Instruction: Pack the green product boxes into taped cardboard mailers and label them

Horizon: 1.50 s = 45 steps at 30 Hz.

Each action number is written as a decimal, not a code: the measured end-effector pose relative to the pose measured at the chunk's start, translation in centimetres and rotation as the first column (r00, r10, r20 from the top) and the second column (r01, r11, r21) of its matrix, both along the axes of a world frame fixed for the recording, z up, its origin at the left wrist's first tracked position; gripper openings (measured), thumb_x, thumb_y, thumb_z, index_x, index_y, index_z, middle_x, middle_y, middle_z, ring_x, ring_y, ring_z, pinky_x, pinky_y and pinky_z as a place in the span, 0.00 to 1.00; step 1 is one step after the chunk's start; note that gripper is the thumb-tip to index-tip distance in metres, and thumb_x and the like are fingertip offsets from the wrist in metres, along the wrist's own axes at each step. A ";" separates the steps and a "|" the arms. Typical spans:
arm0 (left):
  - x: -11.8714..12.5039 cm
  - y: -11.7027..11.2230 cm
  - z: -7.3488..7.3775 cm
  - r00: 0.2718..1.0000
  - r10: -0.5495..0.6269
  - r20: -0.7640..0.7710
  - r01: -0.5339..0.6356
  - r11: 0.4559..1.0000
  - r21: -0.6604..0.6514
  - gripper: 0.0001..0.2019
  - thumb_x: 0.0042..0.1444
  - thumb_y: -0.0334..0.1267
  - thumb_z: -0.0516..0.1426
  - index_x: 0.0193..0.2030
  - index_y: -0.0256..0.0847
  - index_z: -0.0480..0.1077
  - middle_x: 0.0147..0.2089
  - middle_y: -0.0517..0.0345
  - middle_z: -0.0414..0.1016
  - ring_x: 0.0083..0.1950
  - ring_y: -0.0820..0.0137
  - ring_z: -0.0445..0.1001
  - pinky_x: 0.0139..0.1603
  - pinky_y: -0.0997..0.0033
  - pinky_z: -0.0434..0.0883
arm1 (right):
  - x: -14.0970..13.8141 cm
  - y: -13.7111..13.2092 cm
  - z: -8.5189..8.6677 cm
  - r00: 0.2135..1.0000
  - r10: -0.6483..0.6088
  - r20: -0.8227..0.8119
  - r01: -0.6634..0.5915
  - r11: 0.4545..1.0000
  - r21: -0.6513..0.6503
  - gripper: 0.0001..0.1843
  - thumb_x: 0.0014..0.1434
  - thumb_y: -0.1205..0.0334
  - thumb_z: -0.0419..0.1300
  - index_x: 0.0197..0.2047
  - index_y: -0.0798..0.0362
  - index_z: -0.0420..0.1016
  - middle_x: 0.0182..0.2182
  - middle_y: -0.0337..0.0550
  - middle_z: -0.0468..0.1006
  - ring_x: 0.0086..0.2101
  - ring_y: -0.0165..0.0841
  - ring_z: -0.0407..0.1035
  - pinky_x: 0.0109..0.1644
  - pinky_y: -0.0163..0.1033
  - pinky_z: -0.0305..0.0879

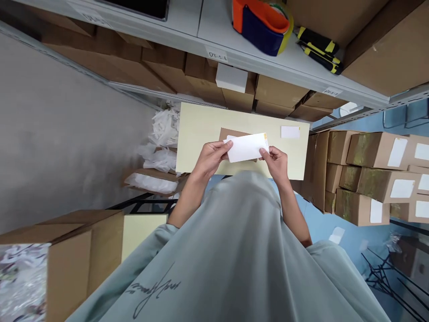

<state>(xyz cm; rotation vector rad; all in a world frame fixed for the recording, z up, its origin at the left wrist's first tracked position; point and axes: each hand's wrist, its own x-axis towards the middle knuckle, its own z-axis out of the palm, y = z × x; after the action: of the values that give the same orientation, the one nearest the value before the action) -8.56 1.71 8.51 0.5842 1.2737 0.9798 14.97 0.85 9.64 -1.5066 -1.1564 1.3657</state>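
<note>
Between both hands, over the pale yellow table (197, 129), I hold a white rectangular sheet (248, 147) with a small orange mark at its upper right corner. My left hand (211, 157) pinches the left end between thumb and fingers. At the lower right corner, my right hand (276, 163) grips the same sheet. Another white edge peeks out behind it near the left thumb. Partly hidden beneath the sheet is a flat brown cardboard piece (231, 132); whether it is a box I cannot tell. A second white slip (290, 132) with an orange mark lies farther right on the table.
Behind the table, a grey shelf (187, 27) carries a tape dispenser (264, 27) and black-and-yellow cutters (320, 47). Cardboard boxes (372, 174) are stacked at right. Crumpled white packing material (166, 127) lies at left, and an open carton (72, 259) stands at lower left.
</note>
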 end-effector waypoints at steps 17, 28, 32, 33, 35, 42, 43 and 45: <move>-11.0 0.1 4.8 0.965 -0.253 -0.072 0.263 0.946 0.191 0.18 0.51 0.52 0.76 0.35 0.38 0.86 0.38 0.47 0.89 0.42 0.54 0.90 0.42 0.58 0.90 | -5.4 -2.2 5.1 0.982 -0.045 0.182 0.026 0.994 0.104 0.32 0.61 0.25 0.74 0.31 0.46 0.79 0.28 0.38 0.82 0.33 0.37 0.77 0.41 0.44 0.77; -13.7 0.2 4.6 0.957 -0.282 -0.066 0.289 0.928 0.236 0.18 0.51 0.51 0.77 0.34 0.37 0.84 0.36 0.49 0.87 0.41 0.57 0.89 0.39 0.62 0.88 | -7.5 -3.0 5.4 0.978 -0.046 0.202 0.026 0.995 0.100 0.31 0.61 0.26 0.74 0.32 0.46 0.80 0.29 0.38 0.81 0.34 0.37 0.77 0.42 0.44 0.77; -13.9 -0.1 4.4 0.949 -0.313 -0.035 0.310 0.909 0.280 0.18 0.53 0.52 0.76 0.33 0.38 0.82 0.39 0.48 0.86 0.41 0.59 0.87 0.35 0.66 0.85 | -8.8 -2.5 3.3 0.979 -0.032 0.202 0.019 0.998 0.065 0.30 0.64 0.26 0.72 0.36 0.47 0.82 0.31 0.39 0.82 0.34 0.36 0.77 0.44 0.44 0.78; -13.8 -0.2 4.4 0.949 -0.316 -0.022 0.308 0.905 0.293 0.18 0.54 0.53 0.75 0.34 0.38 0.82 0.39 0.48 0.86 0.40 0.60 0.87 0.33 0.68 0.84 | -9.4 -2.4 2.8 0.969 -0.050 0.243 0.033 0.997 0.072 0.30 0.64 0.27 0.71 0.39 0.47 0.83 0.33 0.39 0.82 0.34 0.36 0.76 0.44 0.44 0.78; -13.3 -0.5 4.3 0.950 -0.313 -0.003 0.298 0.902 0.313 0.18 0.57 0.53 0.74 0.35 0.39 0.82 0.39 0.50 0.85 0.40 0.62 0.86 0.31 0.70 0.82 | -10.8 -2.3 2.4 0.929 -0.109 0.353 0.064 0.989 0.135 0.29 0.65 0.28 0.71 0.45 0.48 0.85 0.38 0.42 0.84 0.35 0.35 0.75 0.45 0.44 0.77; -11.6 -1.5 3.1 0.964 -0.261 -0.051 0.260 0.882 0.394 0.18 0.60 0.55 0.72 0.36 0.41 0.81 0.42 0.53 0.81 0.39 0.67 0.82 0.29 0.73 0.78 | -15.7 -4.5 6.5 0.932 -0.037 0.361 -0.050 0.972 0.230 0.17 0.71 0.39 0.71 0.44 0.43 0.90 0.40 0.42 0.82 0.34 0.34 0.72 0.40 0.44 0.76; -11.5 -1.5 3.1 0.964 -0.256 -0.075 0.264 0.877 0.402 0.17 0.60 0.54 0.71 0.37 0.42 0.81 0.43 0.53 0.80 0.39 0.68 0.81 0.30 0.72 0.78 | -16.1 -4.6 7.0 0.932 -0.032 0.361 -0.054 0.973 0.225 0.17 0.71 0.39 0.72 0.43 0.43 0.90 0.39 0.42 0.82 0.33 0.33 0.72 0.40 0.44 0.76; -11.4 -1.5 3.0 0.959 -0.255 -0.123 0.284 0.863 0.417 0.16 0.62 0.53 0.71 0.37 0.42 0.82 0.43 0.52 0.81 0.40 0.68 0.80 0.33 0.72 0.79 | -16.7 -4.6 7.5 0.928 -0.036 0.372 -0.051 0.974 0.222 0.17 0.70 0.39 0.73 0.43 0.43 0.90 0.39 0.41 0.82 0.31 0.33 0.71 0.40 0.44 0.77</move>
<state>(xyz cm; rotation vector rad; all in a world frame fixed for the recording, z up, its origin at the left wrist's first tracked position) -19.92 0.16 11.53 1.1183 0.9931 1.0157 -1.72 -3.80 17.16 -1.6339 -1.4997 0.9299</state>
